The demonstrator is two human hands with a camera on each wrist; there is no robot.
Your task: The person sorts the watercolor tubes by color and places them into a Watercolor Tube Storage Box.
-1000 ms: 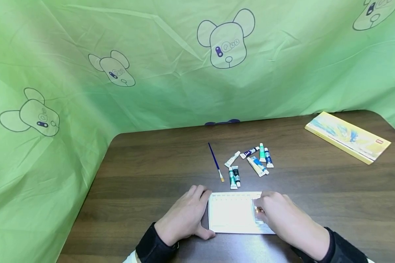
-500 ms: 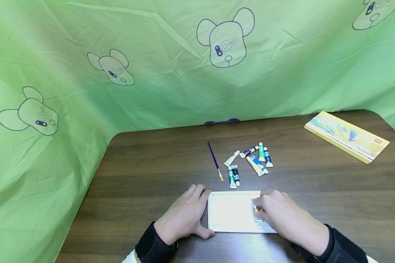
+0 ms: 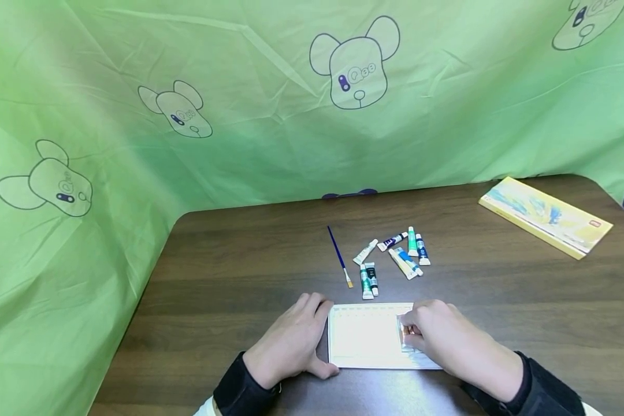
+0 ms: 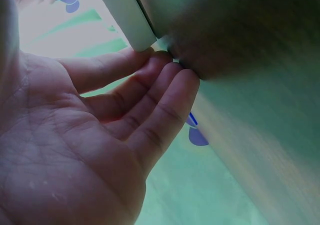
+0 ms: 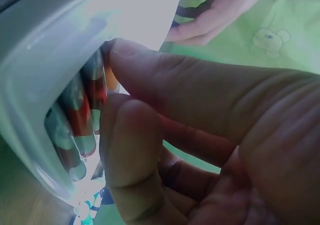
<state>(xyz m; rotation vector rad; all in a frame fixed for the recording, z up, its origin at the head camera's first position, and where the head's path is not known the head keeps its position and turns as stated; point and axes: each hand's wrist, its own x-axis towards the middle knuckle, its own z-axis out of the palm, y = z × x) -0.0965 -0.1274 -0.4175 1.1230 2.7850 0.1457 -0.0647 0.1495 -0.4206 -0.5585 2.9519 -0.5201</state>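
Observation:
A white shallow case [image 3: 364, 336] lies flat on the table, its outer right part behind my right hand [image 3: 455, 346]. My left hand [image 3: 290, 341] rests along its left edge, fingers at the far corner and thumb by the near corner. In the left wrist view, nearly straight fingers [image 4: 150, 115] touch the case's corner [image 4: 127, 22]. My right thumb and index finger pinch a tube with an orange band [image 5: 111, 77], mostly hidden by the fingers. Beside it, several paint tubes with red bands [image 5: 80, 115] stand in a row in a clear holder.
Beyond the case lie several loose paint tubes [image 3: 407, 263], two of them [image 3: 368, 280] close to its far edge. A blue-handled paintbrush [image 3: 338, 251] lies left of them. At the back right is a yellow box [image 3: 546, 216]. A green printed cloth [image 3: 260, 144] hangs behind the table.
Both hands keep nearly the same place. My right fingers have shifted slightly at the tubes; the case and loose tubes stay where they were.

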